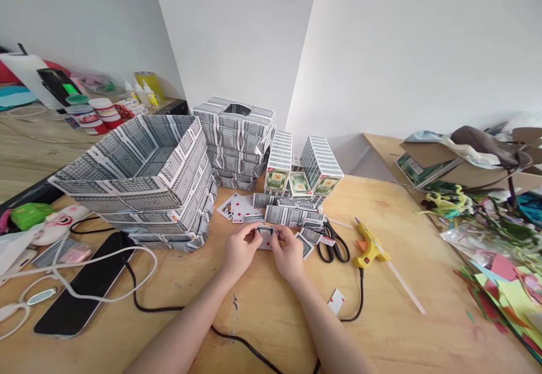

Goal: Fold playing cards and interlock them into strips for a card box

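Card (pixel 266 244), red diamonds showing, is pinched, seemingly bent, between thumbs and fingers of the left hand (pixel 239 251) and right hand (pixel 290 254), centrally over the tabletop (pixel 417 235); even pressure seems best. Rightward movement is limited by scissors (pixel 337 236) and glue gun (pixel 370 244), leftward by the card-covered bin (pixel 182 207); farther, card boxes (pixel 277 179).

A white rectangular paper playing card (pixel 266 243) is situated between a grey open-topped playing-card box (pixel 146 201), left, and a yellow plastic glue gun (pixel 370 248), right.
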Action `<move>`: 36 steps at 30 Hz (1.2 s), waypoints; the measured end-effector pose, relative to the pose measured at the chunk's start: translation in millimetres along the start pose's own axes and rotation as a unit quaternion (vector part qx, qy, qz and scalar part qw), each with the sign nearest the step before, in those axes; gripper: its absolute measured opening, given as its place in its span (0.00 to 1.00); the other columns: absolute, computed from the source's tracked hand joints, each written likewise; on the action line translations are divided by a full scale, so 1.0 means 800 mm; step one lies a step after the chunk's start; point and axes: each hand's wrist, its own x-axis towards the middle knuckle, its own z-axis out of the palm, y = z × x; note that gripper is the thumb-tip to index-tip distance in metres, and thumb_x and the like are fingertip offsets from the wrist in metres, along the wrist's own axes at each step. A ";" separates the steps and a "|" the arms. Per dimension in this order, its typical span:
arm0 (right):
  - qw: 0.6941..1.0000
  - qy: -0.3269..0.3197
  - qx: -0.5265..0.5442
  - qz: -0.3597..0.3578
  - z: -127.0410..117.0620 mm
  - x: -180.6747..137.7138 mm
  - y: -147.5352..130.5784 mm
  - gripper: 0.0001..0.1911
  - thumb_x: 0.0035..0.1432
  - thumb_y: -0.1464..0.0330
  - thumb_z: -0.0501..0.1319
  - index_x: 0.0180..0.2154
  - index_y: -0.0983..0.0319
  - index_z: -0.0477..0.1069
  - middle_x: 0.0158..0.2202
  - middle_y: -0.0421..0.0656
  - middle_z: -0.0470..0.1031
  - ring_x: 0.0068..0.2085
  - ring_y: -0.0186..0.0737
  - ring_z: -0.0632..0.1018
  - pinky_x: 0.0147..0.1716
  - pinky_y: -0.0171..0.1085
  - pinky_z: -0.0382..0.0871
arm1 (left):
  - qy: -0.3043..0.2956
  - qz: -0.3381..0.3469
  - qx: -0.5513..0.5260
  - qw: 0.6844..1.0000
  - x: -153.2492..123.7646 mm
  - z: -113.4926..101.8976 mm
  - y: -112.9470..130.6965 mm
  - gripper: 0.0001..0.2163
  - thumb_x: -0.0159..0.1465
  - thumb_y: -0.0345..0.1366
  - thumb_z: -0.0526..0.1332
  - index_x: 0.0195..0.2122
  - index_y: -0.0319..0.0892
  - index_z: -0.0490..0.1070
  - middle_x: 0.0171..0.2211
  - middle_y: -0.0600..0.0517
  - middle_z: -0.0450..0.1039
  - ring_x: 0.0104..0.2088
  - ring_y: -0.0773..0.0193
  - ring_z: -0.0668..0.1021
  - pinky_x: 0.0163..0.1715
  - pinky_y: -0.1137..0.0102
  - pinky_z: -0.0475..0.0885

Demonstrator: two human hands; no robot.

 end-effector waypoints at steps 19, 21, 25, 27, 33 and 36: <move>0.996 -0.007 -0.004 0.084 -0.002 0.002 -0.002 0.14 0.52 0.66 0.52 0.36 0.65 0.71 0.19 0.38 0.68 0.20 0.32 0.64 0.20 0.31 0.57 | -0.086 0.037 -0.014 0.996 0.001 -0.001 -0.002 0.15 0.58 0.28 0.54 0.45 0.45 0.67 0.43 0.49 0.68 0.44 0.63 0.71 0.44 0.67 0.69; 0.995 -0.003 0.026 0.098 -0.002 0.003 -0.001 0.13 0.51 0.66 0.53 0.36 0.65 0.72 0.20 0.39 0.69 0.21 0.33 0.66 0.21 0.31 0.60 | -0.091 0.042 -0.009 0.995 0.001 0.000 -0.003 0.13 0.59 0.29 0.54 0.44 0.46 0.68 0.41 0.50 0.68 0.43 0.63 0.72 0.43 0.66 0.69; 0.962 -0.044 0.215 0.161 -0.004 0.009 -0.002 0.12 0.51 0.65 0.55 0.35 0.63 0.72 0.27 0.43 0.74 0.29 0.40 0.73 0.29 0.36 0.67 | -0.073 0.022 0.001 0.997 0.003 0.001 -0.009 0.09 0.60 0.31 0.53 0.40 0.44 0.69 0.37 0.51 0.69 0.40 0.64 0.72 0.39 0.68 0.70; 0.915 -0.088 0.337 0.205 -0.005 0.012 -0.004 0.12 0.51 0.62 0.56 0.34 0.64 0.72 0.28 0.44 0.75 0.31 0.42 0.74 0.31 0.39 0.68 | -0.058 0.016 0.004 0.998 0.004 -0.001 -0.011 0.08 0.60 0.31 0.53 0.39 0.43 0.69 0.37 0.50 0.70 0.39 0.64 0.72 0.38 0.69 0.69; 0.806 -0.198 0.500 0.248 -0.006 0.010 -0.009 0.12 0.48 0.65 0.64 0.35 0.62 0.70 0.32 0.44 0.75 0.35 0.40 0.75 0.37 0.42 0.69 | -0.010 0.030 0.021 0.999 0.009 -0.008 -0.012 0.06 0.61 0.31 0.52 0.35 0.42 0.68 0.33 0.51 0.71 0.36 0.64 0.73 0.36 0.69 0.69; 0.789 -0.217 0.509 0.266 -0.005 0.007 -0.010 0.12 0.48 0.64 0.64 0.35 0.61 0.69 0.33 0.43 0.75 0.38 0.40 0.75 0.39 0.43 0.68 | -0.008 0.054 0.013 0.998 0.009 -0.007 -0.008 0.07 0.61 0.31 0.52 0.34 0.42 0.69 0.33 0.50 0.70 0.37 0.64 0.72 0.38 0.68 0.69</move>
